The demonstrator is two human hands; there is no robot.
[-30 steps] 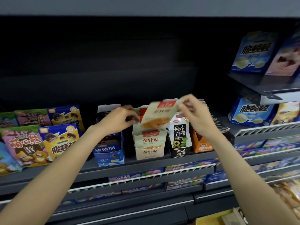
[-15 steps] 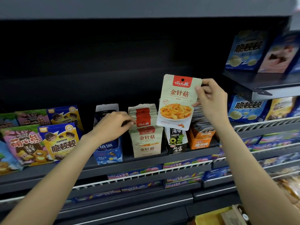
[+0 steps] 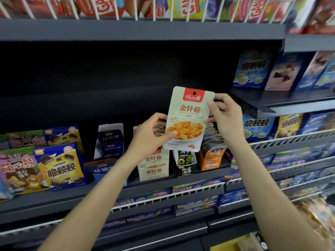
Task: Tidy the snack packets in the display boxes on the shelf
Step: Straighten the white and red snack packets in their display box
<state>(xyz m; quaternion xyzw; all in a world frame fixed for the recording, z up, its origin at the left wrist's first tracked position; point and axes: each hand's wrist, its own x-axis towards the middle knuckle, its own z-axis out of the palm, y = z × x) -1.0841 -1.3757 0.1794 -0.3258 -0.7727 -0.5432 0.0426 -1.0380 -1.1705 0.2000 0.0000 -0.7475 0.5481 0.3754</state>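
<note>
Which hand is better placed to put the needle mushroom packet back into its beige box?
Probably the left hand: it pinches the needle mushroom packet's lower edge directly above the beige display box; the right hand grips higher.

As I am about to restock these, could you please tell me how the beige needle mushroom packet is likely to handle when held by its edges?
The flat beige foil needle mushroom packet probably feels light: the right hand and left hand merely pinch its edges. It seems fairly stiff, staying flat upright. Its glossy film may be slippery.

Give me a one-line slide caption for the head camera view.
Both hands, left and right, hold a needle mushroom packet upright above its display box.
</note>
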